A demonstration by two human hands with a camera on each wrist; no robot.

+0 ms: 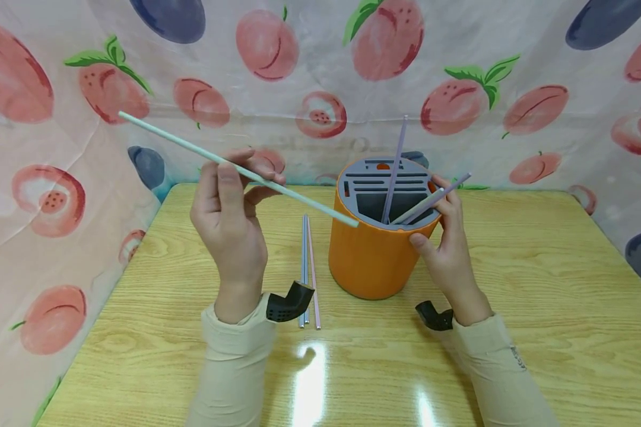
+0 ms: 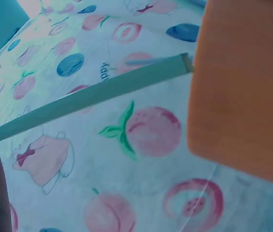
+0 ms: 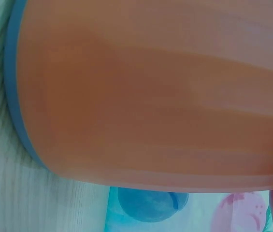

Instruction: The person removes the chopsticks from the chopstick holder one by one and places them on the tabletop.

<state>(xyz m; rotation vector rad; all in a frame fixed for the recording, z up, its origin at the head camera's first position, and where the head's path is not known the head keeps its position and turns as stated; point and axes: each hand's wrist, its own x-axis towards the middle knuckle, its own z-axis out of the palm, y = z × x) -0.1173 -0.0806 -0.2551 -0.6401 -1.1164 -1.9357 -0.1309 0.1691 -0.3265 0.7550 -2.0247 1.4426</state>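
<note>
My left hand (image 1: pixel 232 228) pinches a pale green chopstick (image 1: pixel 314 203) between thumb and fingers. The chopstick slants down to the right, its lower end in front of the near rim of an orange utensil holder (image 1: pixel 371 258). In the left wrist view that end of the green chopstick (image 2: pixel 102 93) appears beside the holder's orange wall (image 2: pixel 242 96). My right hand (image 1: pixel 451 255) grips the holder's right side near the rim, thumb in front. Inside the open front compartment, a purple chopstick (image 1: pixel 397 160) stands steeply, while a pale chopstick (image 1: pixel 419 204) and another purple one (image 1: pixel 456 183) lean right.
Left of the holder, blue-grey chopsticks (image 1: pixel 304 255) and a pink chopstick (image 1: pixel 313 270) lie on the wooden table (image 1: pixel 539 284). The holder's grey top (image 1: pixel 376 183) has several narrow slots behind its open compartment. A fruit-patterned cloth (image 1: pixel 374 112) hangs behind the table.
</note>
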